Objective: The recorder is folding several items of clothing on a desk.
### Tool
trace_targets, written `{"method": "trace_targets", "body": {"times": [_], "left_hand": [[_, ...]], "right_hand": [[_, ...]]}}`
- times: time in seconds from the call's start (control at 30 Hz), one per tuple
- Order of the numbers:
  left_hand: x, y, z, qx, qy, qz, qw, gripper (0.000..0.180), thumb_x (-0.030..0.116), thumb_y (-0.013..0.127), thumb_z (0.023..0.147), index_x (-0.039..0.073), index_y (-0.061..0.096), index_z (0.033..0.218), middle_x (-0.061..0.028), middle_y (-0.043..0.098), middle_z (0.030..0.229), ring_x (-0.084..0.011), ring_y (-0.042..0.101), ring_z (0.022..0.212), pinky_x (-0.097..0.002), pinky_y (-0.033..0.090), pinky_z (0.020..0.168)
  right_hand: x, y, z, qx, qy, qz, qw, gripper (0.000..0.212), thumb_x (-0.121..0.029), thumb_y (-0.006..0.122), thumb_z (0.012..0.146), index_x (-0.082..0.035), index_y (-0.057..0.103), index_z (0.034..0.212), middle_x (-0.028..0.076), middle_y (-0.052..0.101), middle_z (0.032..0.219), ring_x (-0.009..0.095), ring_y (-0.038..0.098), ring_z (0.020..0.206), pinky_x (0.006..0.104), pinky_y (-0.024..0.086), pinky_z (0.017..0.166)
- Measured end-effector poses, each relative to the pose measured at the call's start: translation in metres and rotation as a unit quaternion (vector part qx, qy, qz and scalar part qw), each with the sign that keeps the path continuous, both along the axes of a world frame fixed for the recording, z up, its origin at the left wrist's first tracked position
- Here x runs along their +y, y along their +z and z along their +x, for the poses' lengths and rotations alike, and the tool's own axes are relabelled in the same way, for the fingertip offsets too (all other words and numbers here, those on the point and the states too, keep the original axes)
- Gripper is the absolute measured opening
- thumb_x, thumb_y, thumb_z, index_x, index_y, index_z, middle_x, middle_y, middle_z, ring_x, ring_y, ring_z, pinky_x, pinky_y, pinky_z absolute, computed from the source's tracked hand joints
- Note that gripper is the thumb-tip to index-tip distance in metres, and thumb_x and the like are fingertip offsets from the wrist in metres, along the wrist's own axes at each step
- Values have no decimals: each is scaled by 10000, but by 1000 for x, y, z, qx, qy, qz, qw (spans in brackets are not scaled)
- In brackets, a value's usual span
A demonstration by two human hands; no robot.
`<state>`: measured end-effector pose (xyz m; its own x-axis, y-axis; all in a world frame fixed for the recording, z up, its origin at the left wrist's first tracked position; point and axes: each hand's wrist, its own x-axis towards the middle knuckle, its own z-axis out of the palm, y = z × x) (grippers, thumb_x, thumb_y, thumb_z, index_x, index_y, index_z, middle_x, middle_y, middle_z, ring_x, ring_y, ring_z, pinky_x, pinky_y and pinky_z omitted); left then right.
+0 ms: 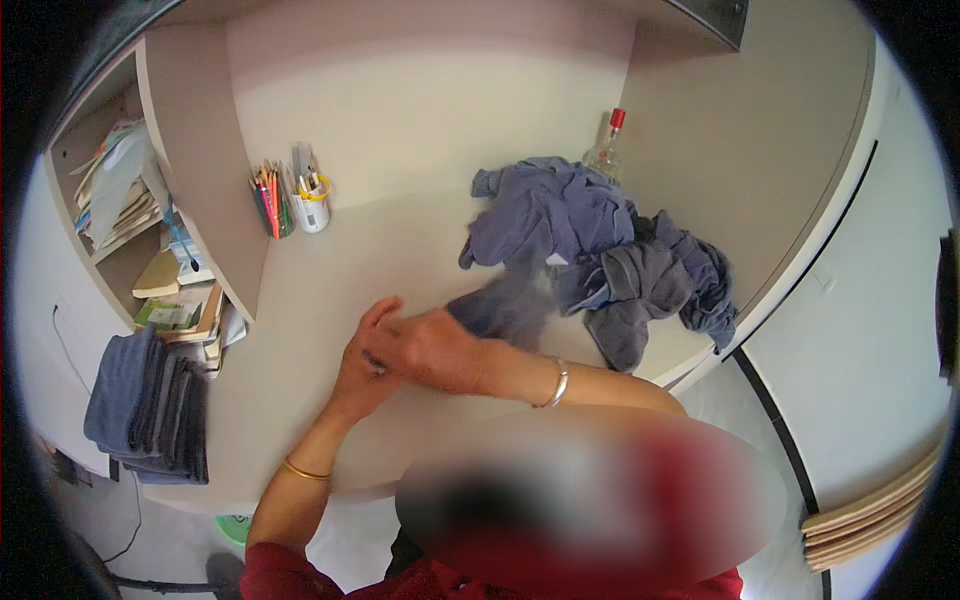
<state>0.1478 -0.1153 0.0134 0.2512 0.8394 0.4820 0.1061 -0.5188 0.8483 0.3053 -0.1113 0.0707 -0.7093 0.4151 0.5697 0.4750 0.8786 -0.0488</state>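
My left hand (pixel 366 372) and my right hand (pixel 428 348) meet over the desk, the right partly covering the left. A small dark bit of cloth shows between them, in the curled fingers of my left hand. Behind my right hand and wrist stretches a blue-grey towel (pixel 505 302), smeared by motion. Both hands look closed on it, though the right fingertips are hidden. Farther right lies a crumpled heap of blue-grey towels (pixel 560 210), with a greyer one (pixel 640 290) in front. At the left edge stands a stack of folded towels (pixel 150 410).
Pencils (pixel 270 200) and a white cup of pens (pixel 312 210) stand at the back left. A clear bottle with a red cap (pixel 606 150) is behind the heap. Shelves (pixel 190 150) with books and papers border the left; a panel (pixel 760 150) closes the right.
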Motion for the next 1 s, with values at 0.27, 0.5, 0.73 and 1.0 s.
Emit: {"method": "trace_targets", "body": {"times": [0.27, 0.5, 0.73, 1.0], "left_hand": [[8, -6, -20, 36, 58, -22, 997, 209, -32, 596, 770, -16, 618, 977, -92, 655, 964, -157, 605, 918, -282, 471, 808], [9, 0, -22, -47, 76, -19, 996, 380, -134, 407, 682, 2, 592, 985, -10, 596, 901, -117, 569, 877, -232, 443, 812], [15, 7, -44, -92, 219, 72, 969, 233, -94, 540, 765, -2, 583, 975, -17, 606, 874, -96, 558, 834, -219, 446, 777], [24, 15, -57, 25, 304, 131, 943, 189, -49, 622, 734, -8, 604, 917, -90, 611, 774, -157, 586, 724, -266, 461, 678]], "right_hand": [[-7, -6, 12, 92, -23, -101, 990, 313, -142, 710, 717, -45, 570, 979, 133, 579, 852, 343, 601, 771, 421, 487, 654], [12, 6, 51, 24, -51, -239, 969, 132, -101, 668, 744, -17, 588, 807, 179, 594, 768, 373, 596, 721, 441, 471, 622], [-5, 68, 71, 95, -119, -7, 988, 87, -58, 620, 788, -13, 620, 862, 168, 605, 775, 356, 601, 741, 411, 479, 637], [-27, 111, 97, 247, -171, -103, 948, 103, -68, 563, 881, 9, 617, 924, 72, 583, 666, 146, 601, 580, 285, 461, 524]]}}
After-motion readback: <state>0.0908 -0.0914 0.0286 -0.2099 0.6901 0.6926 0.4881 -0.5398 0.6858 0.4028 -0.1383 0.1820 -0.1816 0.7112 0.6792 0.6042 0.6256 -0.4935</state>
